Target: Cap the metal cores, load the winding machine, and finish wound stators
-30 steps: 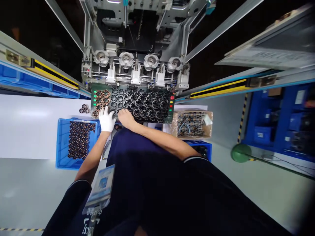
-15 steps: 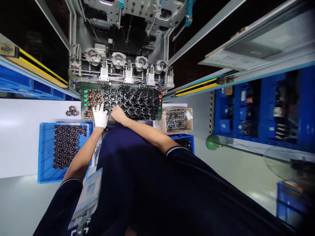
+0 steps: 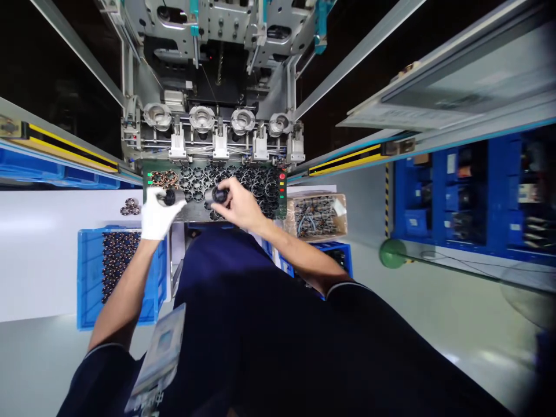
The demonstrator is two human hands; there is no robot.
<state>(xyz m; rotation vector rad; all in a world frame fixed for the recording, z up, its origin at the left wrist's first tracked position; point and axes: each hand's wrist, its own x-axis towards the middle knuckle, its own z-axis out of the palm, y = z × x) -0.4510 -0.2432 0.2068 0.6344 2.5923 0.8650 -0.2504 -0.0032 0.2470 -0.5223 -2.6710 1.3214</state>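
My left hand (image 3: 155,219), in a white glove, curls its thumb and fingers round a black cylindrical part (image 3: 170,197) above the left of the green work panel (image 3: 174,215). My bare right hand (image 3: 241,205) grips a second dark cylindrical part (image 3: 212,196), which has a greyish, blurred side facing left. Both parts are held on their sides, apart from each other. Beneath and beyond my hands, silvery-black ring parts (image 3: 198,174) stand in rows on the panel. Copper-coloured rings (image 3: 164,177) lie just past my left hand.
Behind the panel is a machine with several metal round holders (image 3: 202,119). A blue bin (image 3: 87,278) of copper-coloured rings stands at left, near a few loose rings (image 3: 130,207) on the white surface. A cardboard box (image 3: 316,238) of dark parts sits at right.
Both hands have lifted from the rings and each holds a dark cylindrical part. The left hand moved left, the right hand right. Fewer copper-coloured rings show on the panel. The view has shifted slightly.
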